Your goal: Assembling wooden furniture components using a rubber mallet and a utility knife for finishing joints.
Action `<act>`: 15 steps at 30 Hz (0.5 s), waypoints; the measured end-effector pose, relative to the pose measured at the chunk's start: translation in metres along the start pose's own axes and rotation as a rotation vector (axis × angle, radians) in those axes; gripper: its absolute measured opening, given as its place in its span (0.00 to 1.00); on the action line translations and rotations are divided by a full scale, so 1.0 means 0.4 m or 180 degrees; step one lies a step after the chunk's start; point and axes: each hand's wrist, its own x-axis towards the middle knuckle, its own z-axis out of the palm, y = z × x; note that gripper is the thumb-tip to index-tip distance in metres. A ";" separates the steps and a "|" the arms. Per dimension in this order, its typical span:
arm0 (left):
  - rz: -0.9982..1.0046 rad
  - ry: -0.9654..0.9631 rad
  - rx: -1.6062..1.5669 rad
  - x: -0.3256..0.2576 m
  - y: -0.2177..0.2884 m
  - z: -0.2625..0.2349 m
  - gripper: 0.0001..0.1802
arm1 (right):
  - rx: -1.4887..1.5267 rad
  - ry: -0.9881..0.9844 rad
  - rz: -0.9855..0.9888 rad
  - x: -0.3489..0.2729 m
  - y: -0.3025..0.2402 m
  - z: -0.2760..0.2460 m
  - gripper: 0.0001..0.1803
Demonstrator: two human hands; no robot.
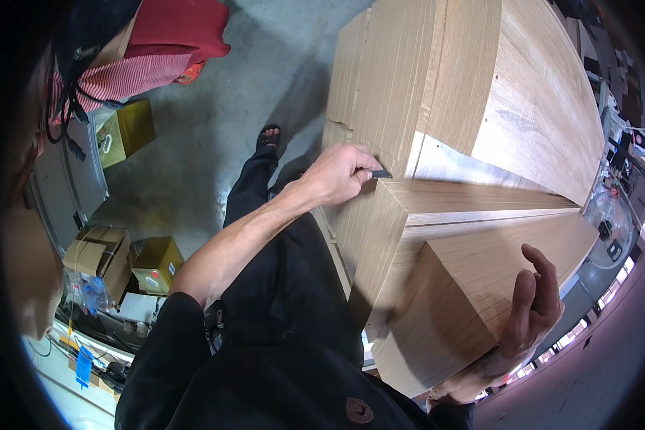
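Note:
My left hand is closed in a pinch on a small dark flat strip. The strip touches the edges of the stacked wood-grain boards, at the notch beside a lower board stack. Whether it is a blade or a scraper, I cannot tell. Over the right side of a nearer stack of boards, my right hand is raised with its fingers apart and nothing in it. A curved board face with small holes tops the far stack.
A fan stands beyond the boards at the right. On the left are yellow tins, a cardboard box, plastic bottles and red cloth. My sandalled foot is on the grey floor.

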 end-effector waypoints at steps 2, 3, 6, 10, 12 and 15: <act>0.0020 0.0011 -0.0012 0.004 0.003 0.004 0.13 | -0.0007 0.0030 0.0086 -0.002 -0.005 -0.004 0.15; -0.0003 0.0036 -0.0006 -0.003 -0.001 0.000 0.13 | 0.0019 0.0014 0.0077 -0.001 -0.002 0.003 0.15; 0.0042 0.0077 0.0162 -0.015 0.006 -0.009 0.12 | 0.0127 -0.0023 -0.0041 0.002 0.004 0.013 0.16; 0.0171 -0.0111 -0.0297 -0.018 0.062 -0.019 0.12 | -0.0023 0.0023 0.0069 -0.001 -0.003 0.001 0.16; 0.0054 -0.0227 -0.0244 -0.017 0.096 -0.029 0.12 | -0.0060 0.0026 0.0133 -0.002 -0.004 0.001 0.16; 0.0187 0.0098 0.0210 -0.004 0.040 -0.015 0.11 | 0.0082 0.0043 0.0157 0.002 -0.010 0.004 0.15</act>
